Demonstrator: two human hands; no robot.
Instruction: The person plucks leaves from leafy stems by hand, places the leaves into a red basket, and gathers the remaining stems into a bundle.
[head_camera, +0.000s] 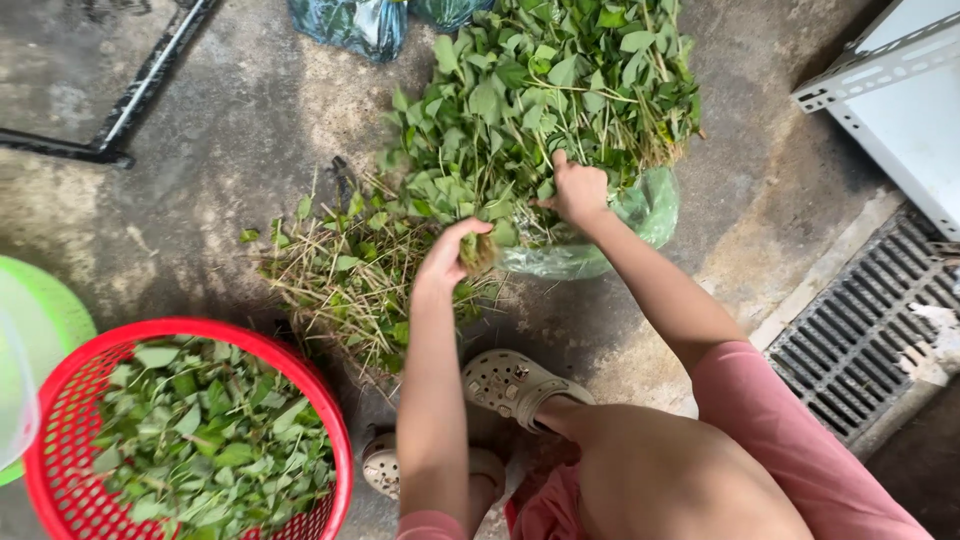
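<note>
A big heap of green leafy stems (545, 95) lies on a green plastic bag (650, 210) on the concrete floor. My right hand (578, 190) reaches into the near edge of that heap and grips some stems. My left hand (450, 255) is closed on a small bunch of stems, just above a pile of stripped stalks (345, 280). A red round basket (330, 420) at the lower left holds picked green leaves (205, 440).
A metal drain grate (870, 330) runs along the right. A white slotted panel (890, 90) stands at the top right. A green plastic tub (45, 320) sits at the left edge. Blue-green bags (350, 22) lie at the top. My beige clogs (510, 385) rest below the piles.
</note>
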